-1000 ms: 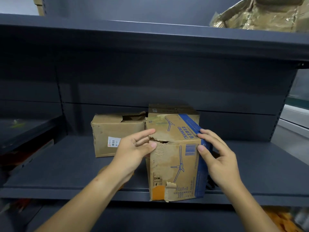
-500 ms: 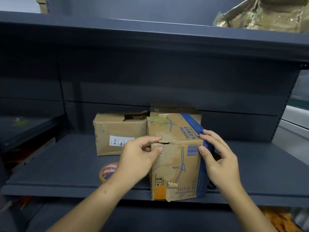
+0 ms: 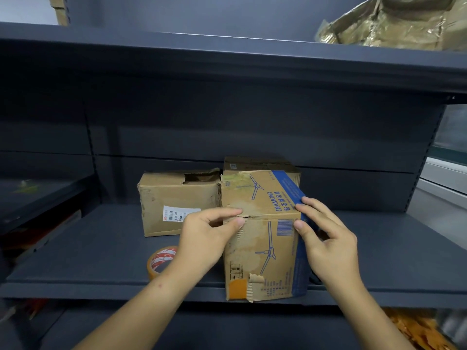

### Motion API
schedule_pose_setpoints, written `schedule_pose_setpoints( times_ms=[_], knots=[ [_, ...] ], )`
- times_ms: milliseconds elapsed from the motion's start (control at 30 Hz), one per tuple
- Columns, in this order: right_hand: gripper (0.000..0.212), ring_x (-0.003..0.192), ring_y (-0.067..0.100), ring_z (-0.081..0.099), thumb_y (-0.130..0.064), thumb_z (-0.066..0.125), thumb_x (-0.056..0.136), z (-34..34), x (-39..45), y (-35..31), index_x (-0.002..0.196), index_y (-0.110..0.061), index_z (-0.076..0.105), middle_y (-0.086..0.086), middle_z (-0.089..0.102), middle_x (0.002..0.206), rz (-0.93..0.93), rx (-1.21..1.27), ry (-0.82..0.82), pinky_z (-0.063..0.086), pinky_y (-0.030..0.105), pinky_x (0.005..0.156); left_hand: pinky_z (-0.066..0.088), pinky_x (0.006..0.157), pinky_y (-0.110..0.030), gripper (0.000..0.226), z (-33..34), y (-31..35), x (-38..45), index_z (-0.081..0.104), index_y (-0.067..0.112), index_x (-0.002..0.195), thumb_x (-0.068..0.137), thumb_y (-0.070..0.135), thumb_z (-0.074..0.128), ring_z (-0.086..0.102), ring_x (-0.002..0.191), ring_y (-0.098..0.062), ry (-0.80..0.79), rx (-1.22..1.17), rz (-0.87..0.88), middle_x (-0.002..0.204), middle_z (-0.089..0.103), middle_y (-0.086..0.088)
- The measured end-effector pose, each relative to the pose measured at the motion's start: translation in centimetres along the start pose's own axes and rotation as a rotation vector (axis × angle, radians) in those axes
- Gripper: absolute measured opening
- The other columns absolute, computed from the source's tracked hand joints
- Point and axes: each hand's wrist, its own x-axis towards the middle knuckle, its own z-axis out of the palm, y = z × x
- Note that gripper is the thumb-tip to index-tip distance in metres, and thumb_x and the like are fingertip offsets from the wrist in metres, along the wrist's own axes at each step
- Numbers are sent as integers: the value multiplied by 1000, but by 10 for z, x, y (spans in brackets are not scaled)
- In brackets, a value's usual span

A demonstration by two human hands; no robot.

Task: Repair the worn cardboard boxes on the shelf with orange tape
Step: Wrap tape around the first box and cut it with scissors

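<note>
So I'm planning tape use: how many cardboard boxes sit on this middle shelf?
3: the fan-printed box at the front edge, a labelled box behind-left, and a third box behind, mostly hidden. More may be concealed.

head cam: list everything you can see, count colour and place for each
fan box: 1, brown with blue print and a blue side, front edge of the shelf, top front edge torn, orange patch at its bottom left corner
plain box: 1, brown with a white label, left of the fan box, top torn open
rear box: 1, brown, behind the fan box, mostly hidden
tape roll: 1, orange with red and white core, on the shelf left of the fan box
shelf: 1, dark grey
crumpled box: 1, tan, upper shelf, right
left hand: pinches the torn edge
right hand: grips the fan box's right corner
</note>
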Motion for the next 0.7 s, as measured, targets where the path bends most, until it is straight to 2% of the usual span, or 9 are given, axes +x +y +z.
schedule_pose_setpoints(
  times_ms=[67,133,200,233,300,400,467,567,700],
  knots=[
    [39,122,-9,54,-6,76,86,-1,2,-1,111,-35,71,-23,62,127,2,-17,-8,46,15,100,51,78,-7,37,1,0,0,77,44,73,78,8,82,69,89,7,5,-6,3,87,76,23],
    [31,125,10,54,-12,77,87,-2,5,-2,111,-31,74,-20,64,124,-94,-179,14,44,34,108,50,79,-7,36,1,0,2,77,43,74,78,7,82,69,91,7,2,-6,13,87,76,23],
    [19,124,25,54,-24,75,88,-1,11,-6,106,-20,79,-12,71,115,-258,-367,29,43,55,106,51,80,-7,35,0,1,3,77,42,76,79,7,81,69,92,7,-10,1,20,88,76,23],
    [22,121,27,57,-31,72,87,1,15,-10,103,-19,80,-10,74,111,-332,-430,-1,41,60,106,51,81,-8,35,0,1,4,77,42,77,79,7,81,69,92,7,-19,7,23,88,76,23],
    [28,112,23,65,-39,68,87,10,23,-21,103,-21,80,-9,76,108,-450,-511,-123,43,60,105,52,82,-10,33,1,3,6,77,41,79,79,8,81,69,91,6,-35,24,31,88,76,23],
    [25,101,23,71,-34,71,87,25,31,-29,104,-18,81,-6,77,107,-519,-528,-236,56,49,89,52,82,-11,33,1,5,7,76,38,82,79,5,80,69,89,7,-41,65,44,84,74,25],
    [23,97,23,73,-32,73,85,30,30,-30,101,-17,82,-6,78,104,-514,-513,-205,58,45,84,56,85,-20,32,-2,2,6,76,33,90,81,2,78,71,91,-1,-37,38,21,88,77,16],
    [21,96,20,75,-31,74,83,33,26,-29,98,-18,82,-6,79,101,-536,-504,-138,60,44,82,58,89,-32,36,-8,-3,3,71,19,114,85,-2,73,73,98,-17,-42,-164,-105,97,79,-4],
    [20,96,19,75,-29,75,84,33,22,-28,97,-17,82,-5,79,100,-610,-515,-65,60,40,83,58,78,-20,42,-8,-5,2,70,14,115,81,-11,71,73,92,-12,-30,-330,-178,97,78,-5]
  ],
)
